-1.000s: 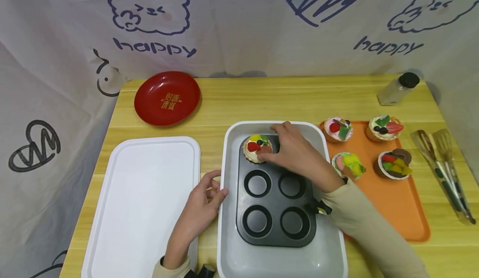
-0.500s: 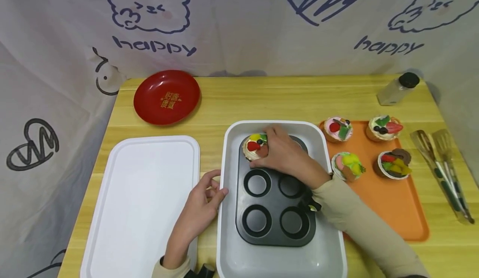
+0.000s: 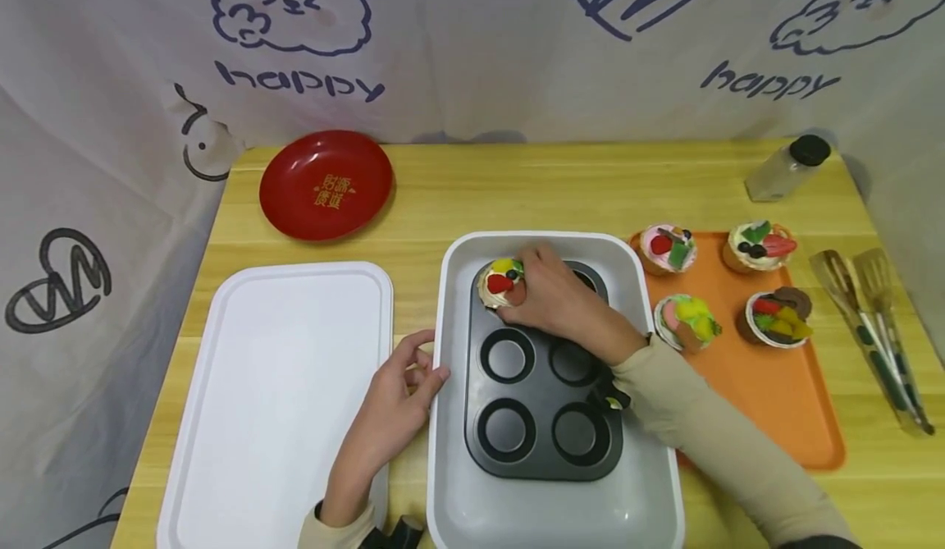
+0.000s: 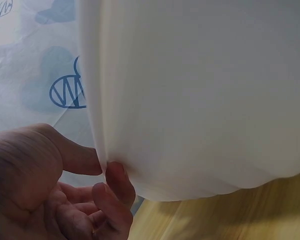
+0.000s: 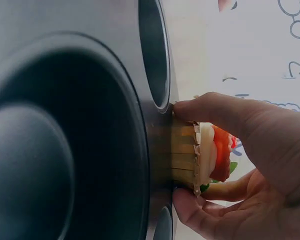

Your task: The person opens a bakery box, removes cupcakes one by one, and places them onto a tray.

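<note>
The right hand (image 3: 557,299) pinches a fruit-topped cupcake (image 3: 499,281) by its paper sides, seated in the far-left cup of the black muffin tin (image 3: 542,442); that grip keeps fingers off the topping; the left hand (image 3: 402,393), fingers loosely curled, touches the grey tray's (image 3: 450,483) left rim, seemingly steadying it on the bench (image 3: 517,188).

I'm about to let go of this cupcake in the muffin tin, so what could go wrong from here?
1. The right hand still pinches the cupcake by its paper wrapper; pulling away quickly might tilt it or lift it out of its cup.
2. The fingers lie close to the fruit topping and could smear it.
3. The muffin tin sits loose in the white tray, which the left hand only touches; it could slide.
</note>
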The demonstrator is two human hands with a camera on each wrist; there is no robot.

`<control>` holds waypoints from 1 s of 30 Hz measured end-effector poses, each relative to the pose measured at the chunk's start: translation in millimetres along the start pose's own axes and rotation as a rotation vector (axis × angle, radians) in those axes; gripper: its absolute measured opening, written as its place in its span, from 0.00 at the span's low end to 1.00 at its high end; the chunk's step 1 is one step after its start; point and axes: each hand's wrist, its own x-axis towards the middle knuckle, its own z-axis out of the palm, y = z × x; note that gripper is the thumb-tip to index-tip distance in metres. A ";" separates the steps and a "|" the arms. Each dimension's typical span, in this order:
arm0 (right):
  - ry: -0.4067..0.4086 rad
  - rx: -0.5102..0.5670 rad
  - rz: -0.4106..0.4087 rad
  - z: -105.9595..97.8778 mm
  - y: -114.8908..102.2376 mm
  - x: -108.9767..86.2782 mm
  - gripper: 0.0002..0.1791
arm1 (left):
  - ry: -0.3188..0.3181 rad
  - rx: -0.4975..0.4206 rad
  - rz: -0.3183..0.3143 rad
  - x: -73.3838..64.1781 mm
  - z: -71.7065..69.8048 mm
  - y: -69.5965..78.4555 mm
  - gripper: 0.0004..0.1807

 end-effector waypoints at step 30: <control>0.027 0.013 0.024 3.2 -0.5 4.4 0.43 | -0.026 -0.027 -0.026 1.0 -1.4 1.8 0.25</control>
